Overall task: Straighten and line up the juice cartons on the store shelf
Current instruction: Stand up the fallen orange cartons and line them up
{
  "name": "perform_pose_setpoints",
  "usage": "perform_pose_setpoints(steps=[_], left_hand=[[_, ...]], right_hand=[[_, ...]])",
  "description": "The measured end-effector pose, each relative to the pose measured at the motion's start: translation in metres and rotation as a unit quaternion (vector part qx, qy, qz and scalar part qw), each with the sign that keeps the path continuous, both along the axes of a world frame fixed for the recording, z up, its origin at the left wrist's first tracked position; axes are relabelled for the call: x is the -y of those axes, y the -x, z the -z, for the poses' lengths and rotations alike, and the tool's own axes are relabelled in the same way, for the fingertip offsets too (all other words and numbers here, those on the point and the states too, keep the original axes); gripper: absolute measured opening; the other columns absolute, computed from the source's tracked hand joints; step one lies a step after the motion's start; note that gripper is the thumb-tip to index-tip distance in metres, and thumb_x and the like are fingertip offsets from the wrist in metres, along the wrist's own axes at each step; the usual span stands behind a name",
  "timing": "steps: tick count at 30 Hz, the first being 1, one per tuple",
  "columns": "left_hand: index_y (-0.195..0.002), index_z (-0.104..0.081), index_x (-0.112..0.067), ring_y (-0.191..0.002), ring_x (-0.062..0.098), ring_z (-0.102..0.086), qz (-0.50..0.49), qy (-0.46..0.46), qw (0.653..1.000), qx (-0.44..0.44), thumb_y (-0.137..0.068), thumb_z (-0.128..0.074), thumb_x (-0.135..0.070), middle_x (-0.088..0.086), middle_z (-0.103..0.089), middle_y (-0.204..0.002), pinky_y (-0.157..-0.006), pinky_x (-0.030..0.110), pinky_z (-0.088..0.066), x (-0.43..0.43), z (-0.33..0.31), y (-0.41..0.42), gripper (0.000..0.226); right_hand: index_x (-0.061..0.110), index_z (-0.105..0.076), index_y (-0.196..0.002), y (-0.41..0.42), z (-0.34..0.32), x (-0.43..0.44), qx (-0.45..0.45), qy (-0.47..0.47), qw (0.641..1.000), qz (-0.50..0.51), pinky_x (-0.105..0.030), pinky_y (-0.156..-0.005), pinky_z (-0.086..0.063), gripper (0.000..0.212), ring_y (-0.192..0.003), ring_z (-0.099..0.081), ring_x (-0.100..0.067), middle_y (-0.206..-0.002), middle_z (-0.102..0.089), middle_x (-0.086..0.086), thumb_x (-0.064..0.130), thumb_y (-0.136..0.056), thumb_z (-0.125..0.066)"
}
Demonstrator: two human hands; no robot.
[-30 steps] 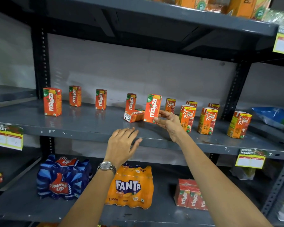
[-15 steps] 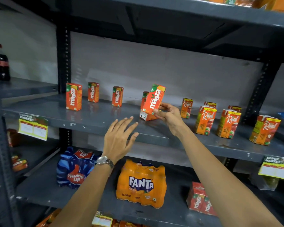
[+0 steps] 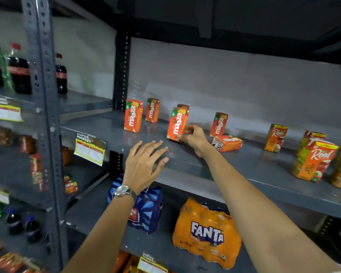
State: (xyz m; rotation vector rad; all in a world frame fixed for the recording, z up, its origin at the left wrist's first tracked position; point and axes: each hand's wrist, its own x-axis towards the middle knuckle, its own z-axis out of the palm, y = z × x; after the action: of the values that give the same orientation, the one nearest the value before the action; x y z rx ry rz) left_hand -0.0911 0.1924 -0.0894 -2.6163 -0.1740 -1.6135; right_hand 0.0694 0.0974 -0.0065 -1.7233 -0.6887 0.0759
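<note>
My right hand grips the lower right edge of an orange Maaza carton, which stands slightly tilted on the grey shelf. To its left stand two more Maaza cartons, one nearer the front and one further back. Another carton peeks out behind the held one. To the right one Maaza carton stands upright and one lies on its side. My left hand hovers open at the shelf's front edge, empty.
Real juice cartons stand further right on the same shelf. Below sit a Fanta pack and a blue Thums Up pack. A steel upright and cola bottles are at left. A price label hangs from the shelf edge.
My right hand carried the Maaza carton leftwards and set it down on the shelf between the other cartons. The camera swung left. My left hand stayed open near the shelf edge.
</note>
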Motion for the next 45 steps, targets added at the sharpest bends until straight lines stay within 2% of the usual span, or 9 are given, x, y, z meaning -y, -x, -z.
perform_pose_setpoints(steps=[11, 16, 24, 27, 30, 33, 36, 41, 45], left_hand=[[-0.109, -0.067, -0.016, -0.118, 0.020, -0.052, 0.011, 0.016, 0.999, 0.044, -0.092, -0.042, -0.035, 0.001, -0.066, -0.116, -0.106, 0.038, -0.031, 0.010, 0.003, -0.010, 0.035], [-0.108, -0.067, -0.016, -0.117, 0.020, -0.053, 0.081, 0.038, 0.993, 0.072, -0.092, -0.040, -0.037, 0.002, -0.065, -0.118, -0.104, 0.037, -0.034, 0.058, -0.011, -0.031, 0.037], [-0.104, -0.069, -0.018, -0.113, 0.015, -0.054, 0.152, -0.021, 0.987, 0.055, -0.092, -0.041, -0.037, -0.001, -0.068, -0.114, -0.095, 0.033, -0.038, 0.134, -0.012, -0.063, 0.036], [-0.100, -0.070, -0.020, -0.111, 0.015, -0.056, 0.124, -0.048, 0.990, 0.046, -0.093, -0.039, -0.040, -0.004, -0.069, -0.112, -0.090, 0.031, -0.039, 0.132, -0.006, -0.066, 0.037], [-0.099, -0.071, -0.021, -0.107, 0.015, -0.060, 0.109, -0.063, 0.991, 0.047, -0.093, -0.038, -0.041, -0.004, -0.070, -0.109, -0.084, 0.030, -0.039, 0.131, -0.004, -0.067, 0.038], [-0.099, -0.071, -0.021, -0.103, 0.015, -0.062, 0.105, -0.065, 0.991, 0.040, -0.092, -0.040, -0.041, -0.005, -0.070, -0.106, -0.079, 0.029, -0.039, 0.130, -0.003, -0.067, 0.037], [-0.100, -0.070, -0.020, -0.101, 0.015, -0.063, 0.099, -0.063, 0.992, 0.037, -0.091, -0.043, -0.040, -0.005, -0.071, -0.105, -0.080, 0.028, -0.038, 0.119, -0.004, -0.065, 0.034], [-0.106, -0.067, -0.020, -0.108, 0.017, -0.058, 0.120, -0.048, 0.991, 0.014, -0.090, -0.042, -0.042, -0.001, -0.064, -0.122, -0.089, 0.033, -0.039, 0.162, -0.004, -0.056, 0.037], [-0.110, -0.066, -0.022, -0.104, 0.016, -0.059, 0.091, -0.024, 0.996, -0.005, -0.091, -0.041, -0.045, -0.003, -0.063, -0.122, -0.088, 0.034, -0.039, 0.161, 0.000, -0.060, 0.038]], right_hand=[[0.004, -0.045, -0.125, 0.014, -0.004, 0.013, 0.030, 0.051, 0.998, -0.003, -0.040, -0.097, -0.049, 0.061, -0.103, -0.054, -0.018, -0.115, -0.056, -0.007, 0.008, -0.071, -0.076], [0.008, -0.053, -0.118, 0.003, -0.013, 0.060, 0.149, -0.034, 0.978, 0.145, -0.036, -0.100, -0.045, 0.052, -0.113, -0.054, -0.021, -0.123, -0.056, -0.009, 0.013, -0.072, -0.076], [0.003, -0.040, -0.132, -0.045, -0.012, 0.140, -0.055, 0.072, 0.971, 0.222, -0.040, -0.102, -0.042, 0.106, -0.121, -0.050, -0.030, -0.137, -0.048, -0.014, 0.057, -0.049, -0.079], [-0.002, -0.040, -0.128, -0.047, -0.017, 0.143, -0.095, 0.073, 0.978, 0.171, -0.027, -0.086, -0.038, 0.076, -0.113, -0.050, -0.024, -0.124, -0.050, -0.009, 0.037, -0.072, -0.074], [0.000, -0.040, -0.127, -0.044, -0.020, 0.146, -0.098, 0.000, 0.985, 0.143, -0.016, -0.071, -0.042, 0.064, -0.111, -0.051, -0.021, -0.117, -0.052, -0.006, 0.017, -0.076, -0.074], [0.011, -0.040, -0.118, -0.038, -0.022, 0.144, -0.094, -0.070, 0.986, 0.115, -0.029, -0.084, -0.046, 0.055, -0.115, -0.052, -0.024, -0.130, -0.052, -0.011, 0.007, -0.074, -0.073], [0.018, -0.041, -0.106, -0.032, -0.021, 0.134, -0.085, -0.139, 0.983, 0.081, -0.035, -0.076, -0.054, 0.044, -0.112, -0.052, -0.024, -0.131, -0.048, -0.014, -0.003, -0.078, -0.067], [0.015, -0.051, -0.110, -0.017, -0.024, 0.188, 0.001, -0.190, 0.979, 0.079, -0.035, -0.075, -0.057, 0.035, -0.113, -0.056, -0.030, -0.123, -0.053, -0.012, -0.002, -0.082, -0.061], [0.010, -0.052, -0.119, -0.016, -0.030, 0.199, 0.025, -0.208, 0.977, 0.035, -0.019, -0.064, -0.056, 0.034, -0.095, -0.062, -0.018, -0.116, -0.058, -0.012, 0.004, -0.086, -0.058]])
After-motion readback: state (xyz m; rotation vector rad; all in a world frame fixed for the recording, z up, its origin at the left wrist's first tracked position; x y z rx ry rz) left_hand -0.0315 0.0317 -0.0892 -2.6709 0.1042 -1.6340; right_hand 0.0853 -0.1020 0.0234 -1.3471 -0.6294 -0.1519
